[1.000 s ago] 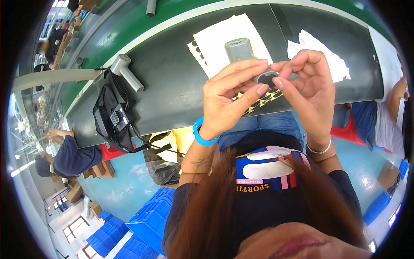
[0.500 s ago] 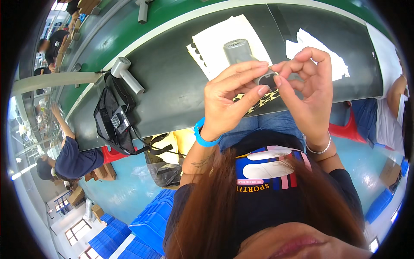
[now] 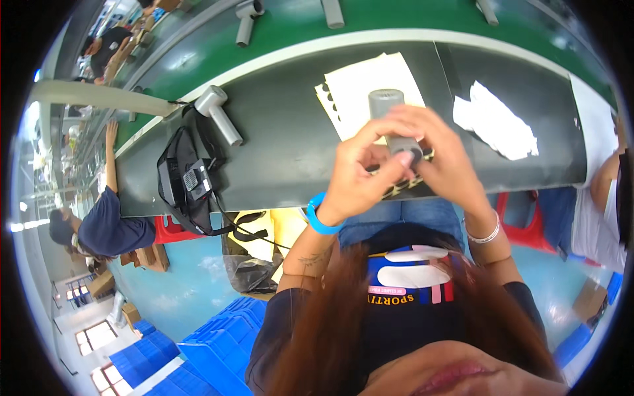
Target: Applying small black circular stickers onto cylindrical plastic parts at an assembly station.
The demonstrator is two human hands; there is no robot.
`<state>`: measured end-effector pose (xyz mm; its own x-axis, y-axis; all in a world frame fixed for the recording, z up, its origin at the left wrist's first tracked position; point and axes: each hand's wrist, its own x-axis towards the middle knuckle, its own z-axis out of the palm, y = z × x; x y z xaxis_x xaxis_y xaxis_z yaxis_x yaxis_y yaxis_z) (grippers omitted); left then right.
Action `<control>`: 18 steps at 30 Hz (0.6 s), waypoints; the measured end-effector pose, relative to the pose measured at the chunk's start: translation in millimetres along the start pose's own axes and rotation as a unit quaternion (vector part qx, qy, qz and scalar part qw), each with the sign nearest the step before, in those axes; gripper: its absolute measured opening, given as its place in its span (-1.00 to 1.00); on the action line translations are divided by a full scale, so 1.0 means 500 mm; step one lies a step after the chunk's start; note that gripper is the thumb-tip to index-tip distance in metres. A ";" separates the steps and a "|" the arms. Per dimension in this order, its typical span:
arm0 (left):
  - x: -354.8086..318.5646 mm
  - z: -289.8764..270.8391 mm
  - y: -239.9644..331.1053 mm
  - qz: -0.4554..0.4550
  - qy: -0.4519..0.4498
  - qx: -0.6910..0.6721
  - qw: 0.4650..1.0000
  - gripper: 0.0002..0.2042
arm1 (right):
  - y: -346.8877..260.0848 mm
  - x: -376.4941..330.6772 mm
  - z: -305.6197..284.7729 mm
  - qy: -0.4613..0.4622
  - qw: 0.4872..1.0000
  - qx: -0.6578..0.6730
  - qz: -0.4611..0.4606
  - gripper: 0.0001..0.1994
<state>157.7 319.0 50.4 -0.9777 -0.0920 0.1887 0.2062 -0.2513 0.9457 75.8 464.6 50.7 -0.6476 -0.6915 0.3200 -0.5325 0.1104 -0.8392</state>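
Grey cylinder (image 3: 389, 112): matt plastic, smooth. Tabletop (image 3: 284, 142): dark, matt, slightly scuffed. White sheets (image 3: 370, 82): plain paper, one edge perforated. Crumpled wipe (image 3: 495, 122): thin paper. Black bag (image 3: 188, 181): woven cloth. Wristband (image 3: 317, 218): glossy blue plastic.

Dark workbench (image 3: 290, 142) bears paper sheets (image 3: 370, 86), black bag (image 3: 188, 181) (strapped).

Both forearms raised; left hand (image 3: 360, 173) and right hand (image 3: 444, 165) meet, fingers curled and touching
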 end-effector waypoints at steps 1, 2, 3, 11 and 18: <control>-0.002 -0.003 0.000 -0.013 -0.006 0.046 0.999 -0.79 | 0.011 0.006 0.016 -0.010 0.999 -0.021 -0.042 -0.53; 0.003 -0.007 -0.009 0.048 0.004 0.100 0.994 -0.81 | 0.011 0.009 0.020 -0.009 0.999 -0.024 -0.039 -0.55; 0.006 -0.010 -0.011 0.073 0.014 0.114 0.991 -0.83 | 0.005 0.014 0.023 -0.007 0.999 -0.027 -0.037 -0.57; 0.112 -0.073 -0.018 0.155 -0.008 0.166 0.974 -0.79 | 0.056 0.150 -0.004 -0.047 0.990 -0.045 -0.125 -0.66; 0.326 -0.256 -0.079 0.121 0.131 0.308 0.935 -0.63 | 0.277 0.383 -0.092 -0.028 0.925 -0.346 -0.155 -0.54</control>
<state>-4.8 190.8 10.0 -0.8455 -0.3278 0.4216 0.2789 0.4022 0.8720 -147.0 380.4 15.8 -0.3868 -0.8007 0.4574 -0.9216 0.3185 -0.2218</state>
